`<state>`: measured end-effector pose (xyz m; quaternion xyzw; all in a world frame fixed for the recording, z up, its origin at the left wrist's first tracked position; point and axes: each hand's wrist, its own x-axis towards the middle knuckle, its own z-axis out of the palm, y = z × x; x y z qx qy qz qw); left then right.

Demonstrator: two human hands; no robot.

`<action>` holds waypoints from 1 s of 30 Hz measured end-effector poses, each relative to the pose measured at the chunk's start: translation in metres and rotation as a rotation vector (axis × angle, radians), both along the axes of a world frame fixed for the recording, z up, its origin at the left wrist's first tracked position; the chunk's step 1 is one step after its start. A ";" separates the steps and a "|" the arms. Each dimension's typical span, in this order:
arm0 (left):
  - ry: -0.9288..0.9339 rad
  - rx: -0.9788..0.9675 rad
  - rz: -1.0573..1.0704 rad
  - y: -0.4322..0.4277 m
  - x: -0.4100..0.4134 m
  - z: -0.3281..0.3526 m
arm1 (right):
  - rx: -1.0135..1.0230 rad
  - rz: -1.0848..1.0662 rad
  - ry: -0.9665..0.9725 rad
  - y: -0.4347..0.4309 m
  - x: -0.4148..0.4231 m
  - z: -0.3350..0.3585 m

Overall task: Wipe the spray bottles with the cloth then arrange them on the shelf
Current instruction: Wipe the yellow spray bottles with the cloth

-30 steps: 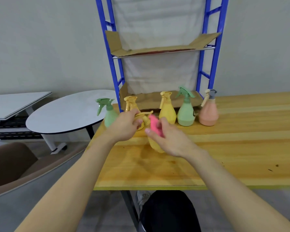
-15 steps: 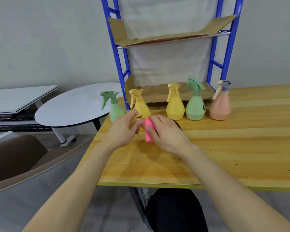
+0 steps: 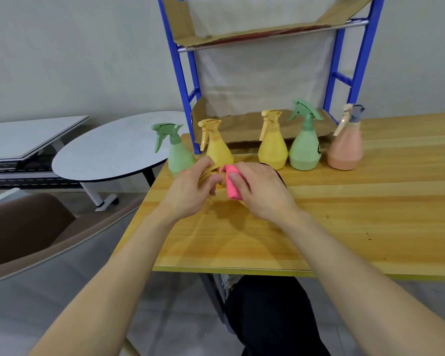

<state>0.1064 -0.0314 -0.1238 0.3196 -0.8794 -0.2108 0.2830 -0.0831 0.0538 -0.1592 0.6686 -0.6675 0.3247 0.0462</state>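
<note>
Since half a second ago my hands have barely shifted. Left hand (image 3: 190, 191) curls around the held yellow bottle (image 3: 212, 173), mostly hidden. Right hand (image 3: 261, 188) pinches the pink cloth (image 3: 232, 185) against it, near the desk's (image 3: 344, 214) left edge. Five bottles stand along the far edge: green (image 3: 179, 156), yellow (image 3: 217, 147), yellow (image 3: 272, 147), green (image 3: 305, 147), peach (image 3: 346, 147). Blue shelf (image 3: 188, 80) behind, cardboard-lined. Near and right desk areas lie bare.
</note>
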 end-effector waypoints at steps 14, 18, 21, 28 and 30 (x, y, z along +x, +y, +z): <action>0.002 0.110 0.052 0.004 -0.002 0.001 | 0.083 -0.109 -0.331 0.006 -0.029 -0.017; -0.008 0.135 0.108 0.005 -0.003 0.003 | -0.007 -0.352 -0.466 0.014 -0.048 -0.009; 0.004 0.132 0.110 0.007 -0.011 0.005 | -0.145 -0.124 -0.346 0.016 -0.019 0.010; -0.001 0.164 0.112 0.013 -0.011 0.010 | 0.070 -0.036 -0.001 0.006 -0.017 -0.010; 0.061 0.253 0.058 0.018 -0.007 0.013 | 0.094 -0.004 -0.038 0.005 -0.024 -0.010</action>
